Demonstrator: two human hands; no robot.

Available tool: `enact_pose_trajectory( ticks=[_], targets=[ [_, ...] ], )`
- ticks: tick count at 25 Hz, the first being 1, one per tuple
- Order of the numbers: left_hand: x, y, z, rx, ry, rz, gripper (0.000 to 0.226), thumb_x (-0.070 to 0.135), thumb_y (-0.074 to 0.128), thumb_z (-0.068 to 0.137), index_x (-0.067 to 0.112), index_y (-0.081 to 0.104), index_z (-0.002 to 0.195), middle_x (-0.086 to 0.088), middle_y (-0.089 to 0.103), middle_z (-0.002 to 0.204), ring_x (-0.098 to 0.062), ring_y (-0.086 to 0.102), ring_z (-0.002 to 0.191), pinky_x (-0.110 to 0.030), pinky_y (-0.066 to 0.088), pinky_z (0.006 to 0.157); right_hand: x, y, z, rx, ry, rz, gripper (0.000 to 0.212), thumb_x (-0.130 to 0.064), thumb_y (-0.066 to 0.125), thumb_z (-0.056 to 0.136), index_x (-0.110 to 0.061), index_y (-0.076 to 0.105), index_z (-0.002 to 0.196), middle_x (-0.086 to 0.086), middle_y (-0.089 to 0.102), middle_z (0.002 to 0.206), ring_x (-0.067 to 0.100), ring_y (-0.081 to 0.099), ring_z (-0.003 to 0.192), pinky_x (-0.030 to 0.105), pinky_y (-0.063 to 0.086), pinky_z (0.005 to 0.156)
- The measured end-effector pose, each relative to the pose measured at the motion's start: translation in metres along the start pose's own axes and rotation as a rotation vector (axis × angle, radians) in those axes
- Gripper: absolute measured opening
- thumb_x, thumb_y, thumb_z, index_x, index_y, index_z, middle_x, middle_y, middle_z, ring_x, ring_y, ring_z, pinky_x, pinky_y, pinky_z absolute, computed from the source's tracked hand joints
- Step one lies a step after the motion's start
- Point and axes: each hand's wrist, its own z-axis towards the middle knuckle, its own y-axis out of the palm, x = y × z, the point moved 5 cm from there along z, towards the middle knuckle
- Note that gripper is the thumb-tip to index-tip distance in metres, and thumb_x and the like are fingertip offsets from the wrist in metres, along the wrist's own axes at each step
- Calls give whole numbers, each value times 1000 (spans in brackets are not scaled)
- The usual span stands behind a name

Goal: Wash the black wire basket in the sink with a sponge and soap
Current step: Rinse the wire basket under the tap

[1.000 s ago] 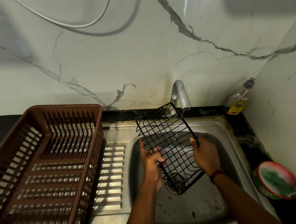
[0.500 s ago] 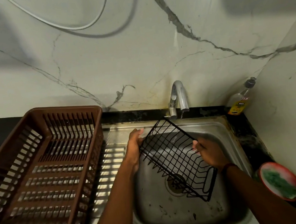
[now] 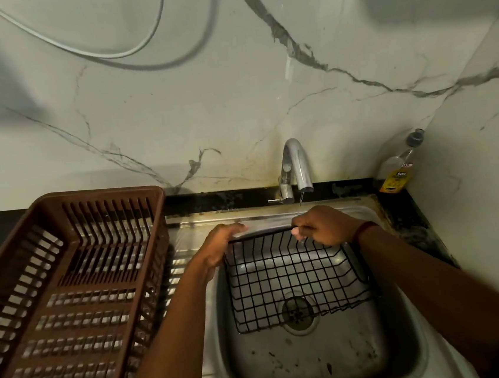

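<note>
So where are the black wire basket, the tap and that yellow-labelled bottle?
black wire basket (image 3: 294,276), head view, on its mesh floor.
tap (image 3: 301,165), head view, on the curved spout.
yellow-labelled bottle (image 3: 395,179), head view, on its yellow label.

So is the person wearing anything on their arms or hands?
Almost nothing. Both arms are bare, no sleeves in view, and the left hand and right hand have no gloves. The one thing worn is a thin reddish band round the right wrist.
</note>
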Motion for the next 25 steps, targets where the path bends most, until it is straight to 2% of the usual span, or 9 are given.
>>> enact_pose_trajectory(
  ticks=[2,5,8,10,13,16,19,22,25],
  targets=[
    [4,8,2,-174,-13,125,45,44,73,78,14,70,111,-17,72,110,-25,67,93,-37,48,82,-3,-4,4,-1,-32,14,24,-33,53,99,-21,69,86,-7,70,80,3,62,74,23,47,73],
    [0,15,1,-370,-155,251,12,20,65,90,10,70,92,-13,71,92,-22,68,74,-30,52,69,-4,-9,11,12,-46,48,25,-38,55,96,-21,73,90,-9,72,82,-1,65,77,22,50,78],
    [-7,25,1,-380,-226,333,12,11,54,91,9,64,86,-11,70,90,-16,64,63,-24,50,58,-7,-10,17,153,-87,28,23,-43,61,89,-25,75,93,-8,74,83,2,66,76,33,55,78],
    [-19,33,1,-364,-213,241,6,11,55,81,9,60,84,-10,64,84,-15,61,61,-21,49,52,-7,-3,14,328,12,20,26,-40,66,87,-26,72,109,-4,73,103,9,63,97,40,52,90],
    [-49,49,-2,-334,-228,-5,6,9,47,78,9,52,75,-11,57,77,-17,53,58,-22,44,46,-14,36,3,383,393,110,67,-47,53,95,-20,30,151,5,28,158,21,22,146,43,25,119],
    [-66,62,-9,-228,-241,-192,6,9,48,70,10,53,72,-9,56,76,-16,47,59,-22,38,45,-34,88,0,296,579,196,75,-49,32,101,-14,-7,155,7,-13,162,25,-10,149,42,1,120],
    [-73,63,-13,-149,-127,-189,50,9,54,55,17,69,102,-4,57,78,-12,49,65,-21,38,51,-37,118,-1,163,504,4,68,-49,20,102,-18,-11,154,4,-20,161,29,-22,147,53,-4,121],
    [-84,68,-19,-126,-50,-204,87,8,54,62,24,55,147,-4,55,77,-11,47,63,-21,39,50,-31,122,-3,148,450,-95,63,-51,12,101,-27,-16,152,-3,-25,159,28,-25,146,53,-6,120],
    [-91,71,-28,-61,-12,-247,100,14,54,54,25,47,153,-8,57,88,-14,48,70,-23,41,56,-25,123,-9,203,590,-79,64,-53,8,100,-23,-15,151,0,-25,158,27,-22,147,47,-11,119]
  ],
)
